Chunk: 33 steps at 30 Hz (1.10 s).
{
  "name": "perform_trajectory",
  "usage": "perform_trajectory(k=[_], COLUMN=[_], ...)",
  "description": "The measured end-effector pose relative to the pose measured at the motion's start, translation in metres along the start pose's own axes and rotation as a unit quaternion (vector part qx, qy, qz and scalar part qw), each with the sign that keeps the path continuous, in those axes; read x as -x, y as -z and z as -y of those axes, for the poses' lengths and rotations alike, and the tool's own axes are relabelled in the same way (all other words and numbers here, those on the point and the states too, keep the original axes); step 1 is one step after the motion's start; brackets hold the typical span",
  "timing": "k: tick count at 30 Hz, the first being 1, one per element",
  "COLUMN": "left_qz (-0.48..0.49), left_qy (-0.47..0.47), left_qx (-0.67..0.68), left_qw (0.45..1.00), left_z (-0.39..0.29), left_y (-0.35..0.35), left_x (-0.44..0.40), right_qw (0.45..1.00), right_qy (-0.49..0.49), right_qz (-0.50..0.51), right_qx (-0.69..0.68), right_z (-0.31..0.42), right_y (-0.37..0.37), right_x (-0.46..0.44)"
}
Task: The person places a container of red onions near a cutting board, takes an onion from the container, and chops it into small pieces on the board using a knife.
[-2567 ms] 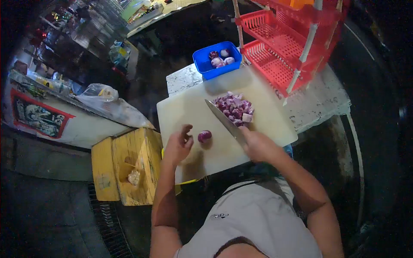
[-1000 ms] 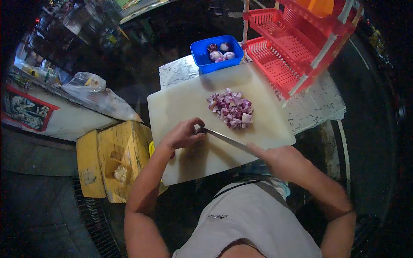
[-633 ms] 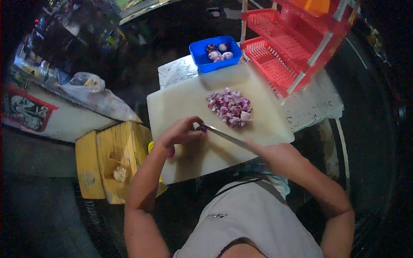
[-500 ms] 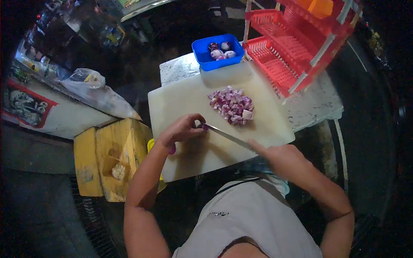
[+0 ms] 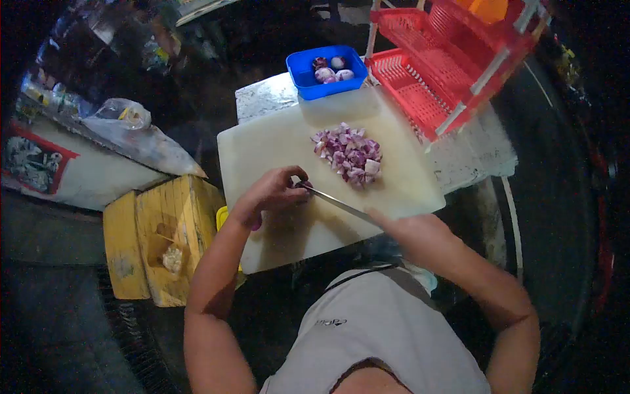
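Observation:
On the white cutting board [image 5: 410, 187], my left hand [image 5: 270, 196] curls its fingers around a piece of red onion [image 5: 304, 194] and pins it down. My right hand [image 5: 420, 240] is wrapped around the handle of a knife [image 5: 341, 206], whose blade tip meets that onion beside my left fingertips. Beyond the blade lies a heap of chopped red onion [image 5: 350, 154]. Another purple onion piece [image 5: 256, 222] shows partly behind my left wrist. Several peeled onions [image 5: 325, 75] sit in a blue plastic tub [image 5: 328, 92] past the board's far edge.
A red plastic basket rack [image 5: 420, 92] stands at the back right of the white table [image 5: 476, 157]. Yellow wooden boxes [image 5: 161, 236] are at the left, below a clear plastic bag [image 5: 141, 138] on a counter. A yellow container rim [image 5: 222, 217] peeks out beside the board.
The whole view has shifted slightly, so the board and tub appear a little higher and further left. Both hands keep nearly the same places, with the knife still at the onion piece.

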<state>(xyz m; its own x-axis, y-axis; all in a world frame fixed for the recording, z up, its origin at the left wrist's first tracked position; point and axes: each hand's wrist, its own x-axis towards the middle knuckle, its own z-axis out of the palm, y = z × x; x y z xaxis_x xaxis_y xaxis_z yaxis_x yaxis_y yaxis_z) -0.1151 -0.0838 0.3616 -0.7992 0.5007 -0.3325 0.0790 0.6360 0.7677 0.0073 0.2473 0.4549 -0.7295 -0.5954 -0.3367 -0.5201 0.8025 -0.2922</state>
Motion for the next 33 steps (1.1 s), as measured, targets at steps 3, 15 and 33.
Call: perform_trajectory(k=[3, 15, 33], left_qz=[-0.015, -0.099, -0.063], left_qy=[-0.026, -0.046, -0.028], left_qx=[-0.022, 0.037, -0.029], left_qw=[0.999, 0.993, 0.997], left_z=[-0.006, -0.006, 0.006], left_y=[0.001, -0.013, -0.002], left_x=[-0.002, 0.016, 0.008], right_qw=[1.000, 0.997, 0.997], right_qy=[-0.012, -0.047, -0.005], right_qz=[-0.005, -0.031, 0.001], right_qx=[0.009, 0.045, 0.079], right_z=[-0.004, -0.007, 0.000], right_y=[-0.011, 0.011, 0.016], right_x=[-0.005, 0.014, 0.010])
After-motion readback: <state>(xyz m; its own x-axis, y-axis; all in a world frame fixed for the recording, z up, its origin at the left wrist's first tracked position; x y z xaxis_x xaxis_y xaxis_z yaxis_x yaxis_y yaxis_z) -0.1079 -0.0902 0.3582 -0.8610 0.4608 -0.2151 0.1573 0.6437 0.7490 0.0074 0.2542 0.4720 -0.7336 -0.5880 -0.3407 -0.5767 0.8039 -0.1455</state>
